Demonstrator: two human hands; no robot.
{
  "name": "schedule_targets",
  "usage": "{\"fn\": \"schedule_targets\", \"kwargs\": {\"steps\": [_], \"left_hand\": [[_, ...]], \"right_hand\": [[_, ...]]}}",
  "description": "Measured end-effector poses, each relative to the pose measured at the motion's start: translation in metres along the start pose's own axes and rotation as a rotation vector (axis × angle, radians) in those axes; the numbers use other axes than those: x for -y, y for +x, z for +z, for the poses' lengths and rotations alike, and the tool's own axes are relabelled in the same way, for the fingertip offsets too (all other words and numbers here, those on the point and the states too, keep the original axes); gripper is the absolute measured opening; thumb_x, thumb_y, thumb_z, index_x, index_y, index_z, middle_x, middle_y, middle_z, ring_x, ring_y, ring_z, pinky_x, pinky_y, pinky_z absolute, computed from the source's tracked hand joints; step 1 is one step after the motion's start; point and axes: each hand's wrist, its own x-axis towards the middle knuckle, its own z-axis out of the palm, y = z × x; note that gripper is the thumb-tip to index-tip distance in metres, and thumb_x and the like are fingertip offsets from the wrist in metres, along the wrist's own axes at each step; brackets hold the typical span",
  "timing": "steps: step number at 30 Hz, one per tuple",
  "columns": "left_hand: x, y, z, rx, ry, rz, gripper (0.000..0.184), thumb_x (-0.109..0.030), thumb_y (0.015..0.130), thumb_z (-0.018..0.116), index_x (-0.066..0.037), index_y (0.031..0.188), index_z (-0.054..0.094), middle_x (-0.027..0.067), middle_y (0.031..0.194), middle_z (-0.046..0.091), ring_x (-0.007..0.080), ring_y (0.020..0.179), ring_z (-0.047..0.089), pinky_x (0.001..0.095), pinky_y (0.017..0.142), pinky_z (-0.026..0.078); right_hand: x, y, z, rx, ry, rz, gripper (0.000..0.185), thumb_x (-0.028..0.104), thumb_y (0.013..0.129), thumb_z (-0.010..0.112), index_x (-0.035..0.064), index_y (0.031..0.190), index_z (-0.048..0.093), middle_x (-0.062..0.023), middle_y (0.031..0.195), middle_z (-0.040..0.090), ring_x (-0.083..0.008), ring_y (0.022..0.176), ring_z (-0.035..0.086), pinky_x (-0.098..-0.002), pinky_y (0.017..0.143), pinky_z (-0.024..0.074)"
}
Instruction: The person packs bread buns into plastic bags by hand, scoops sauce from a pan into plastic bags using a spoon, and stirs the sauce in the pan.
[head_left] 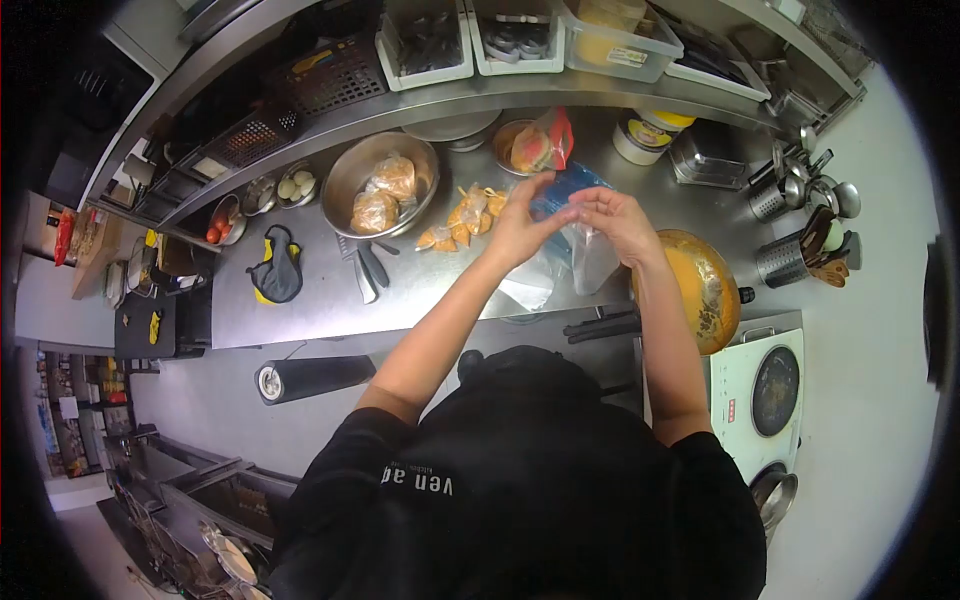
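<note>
A clear plastic bag (594, 262) hangs below my right hand (618, 222), whose fingers are closed on its upper edge. My left hand (526, 226) is curved, with its thumb reaching the same edge beside the right fingertips. The exact grip of the left fingers is partly hidden. Behind the hands lies blue plastic film (578, 184). Several small tied bags of orange-brown food (468, 216) rest left of my left hand. A large pan of orange sauce (690, 285) stands beside my right forearm.
Left on the steel counter (325, 300) are a metal bowl (335, 185) with filled bags, a knife (360, 275) and a black-yellow glove (276, 265). Behind stand a small bowl (508, 150) and white tub (640, 138). Utensil holders (780, 262) and a hob (775, 385) are right.
</note>
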Motion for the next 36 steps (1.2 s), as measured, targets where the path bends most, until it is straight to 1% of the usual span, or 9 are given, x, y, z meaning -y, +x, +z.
{"fn": "schedule_targets", "kwargs": {"steps": [3, 5, 9, 13, 16, 21, 25, 27, 36], "left_hand": [[0.003, -0.003, 0.000, -0.002, -0.109, 0.393, 0.057, -0.023, 0.077, 0.075, -0.005, 0.125, 0.051, 0.0011, 0.085, 0.065, 0.0106, 0.073, 0.060, 0.0269, 0.076, 0.048], [-0.002, -0.010, -0.014, 0.421, 0.047, -0.021, 0.045, -0.025, 0.079, 0.073, -0.003, 0.116, 0.059, 0.0050, 0.091, 0.068, 0.0118, 0.081, 0.061, 0.0273, 0.079, 0.047], [0.004, -0.021, -0.020, 0.384, 0.023, -0.207, 0.032, -0.023, 0.082, 0.070, -0.002, 0.106, 0.067, 0.0058, 0.085, 0.069, 0.0120, 0.082, 0.061, 0.0270, 0.079, 0.047], [0.015, -0.041, -0.039, 0.085, 0.045, -0.139, 0.025, -0.018, 0.086, 0.066, -0.005, 0.106, 0.068, 0.0083, 0.087, 0.067, 0.0159, 0.088, 0.062, 0.0288, 0.082, 0.047], [0.022, -0.060, -0.055, -0.136, 0.333, 0.108, 0.028, -0.016, 0.087, 0.062, -0.014, 0.114, 0.067, 0.0159, 0.125, 0.052, 0.0240, 0.109, 0.053, 0.0328, 0.087, 0.046], [0.018, -0.092, -0.068, -0.355, 0.583, 0.099, 0.054, -0.020, 0.080, 0.069, -0.018, 0.132, 0.051, 0.0145, 0.120, 0.047, 0.0258, 0.102, 0.053, 0.0347, 0.084, 0.047], [0.026, -0.111, -0.062, -0.504, 0.036, -0.102, 0.043, -0.018, 0.083, 0.069, -0.001, 0.118, 0.052, 0.0130, 0.111, 0.050, 0.0170, 0.091, 0.057, 0.0283, 0.072, 0.051], [0.036, -0.116, -0.065, -0.302, -0.352, -0.252, 0.030, -0.011, 0.085, 0.067, 0.003, 0.108, 0.054, 0.0088, 0.095, 0.058, 0.0133, 0.079, 0.059, 0.0254, 0.068, 0.052], [0.080, -0.144, -0.165, -0.422, -0.901, -0.421, 0.029, 0.001, 0.084, 0.061, -0.008, 0.110, 0.050, 0.0024, 0.087, 0.059, 0.0113, 0.082, 0.061, 0.0260, 0.068, 0.052]], "right_hand": [[-0.006, 0.000, -0.007, 0.087, 0.097, 0.098, 0.027, 0.007, 0.084, 0.066, 0.0017, 0.109, 0.057, -0.0001, 0.085, 0.064, -0.0059, 0.079, 0.059, -0.0181, 0.070, 0.0436], [-0.008, 0.004, -0.014, 0.112, 0.058, 0.014, 0.029, 0.010, 0.084, 0.067, 0.0028, 0.110, 0.056, 0.0014, 0.084, 0.064, -0.0032, 0.077, 0.058, -0.0180, 0.061, 0.0422], [0.003, 0.005, -0.017, 0.225, 0.058, -0.050, 0.033, 0.009, 0.084, 0.067, 0.0035, 0.114, 0.055, 0.0003, 0.085, 0.063, -0.0053, 0.078, 0.058, -0.0191, 0.066, 0.0447], [-0.002, 0.011, -0.012, 0.291, 0.119, -0.064, 0.038, 0.006, 0.084, 0.064, 0.0031, 0.120, 0.053, -0.0022, 0.088, 0.061, -0.0093, 0.081, 0.059, -0.0232, 0.074, 0.0485], [-0.015, 0.022, 0.004, 0.330, 0.133, -0.021, 0.038, 0.005, 0.085, 0.062, 0.0022, 0.121, 0.053, -0.0031, 0.090, 0.061, -0.0110, 0.081, 0.060, -0.0255, 0.076, 0.0502], [-0.046, 0.029, 0.048, 0.338, 0.188, 0.072, 0.034, 0.006, 0.087, 0.060, 0.0009, 0.119, 0.053, -0.0033, 0.089, 0.061, -0.0120, 0.078, 0.060, -0.0269, 0.073, 0.0518], [-0.060, 0.022, 0.096, 0.290, 0.263, 0.034, 0.028, 0.006, 0.088, 0.059, -0.0009, 0.115, 0.054, -0.0035, 0.088, 0.060, -0.0117, 0.077, 0.060, -0.0264, 0.072, 0.0515], [-0.066, 0.017, 0.122, 0.256, 0.311, -0.013, 0.025, 0.005, 0.089, 0.058, 0.0004, 0.113, 0.055, -0.0028, 0.087, 0.060, -0.0102, 0.077, 0.059, -0.0245, 0.073, 0.0504], [-0.134, 0.012, 0.196, 0.110, -0.251, 0.128, 0.019, 0.017, 0.086, 0.067, 0.0004, 0.094, 0.064, -0.0027, 0.079, 0.062, -0.0083, 0.069, 0.058, -0.0215, 0.060, 0.0472]]}}
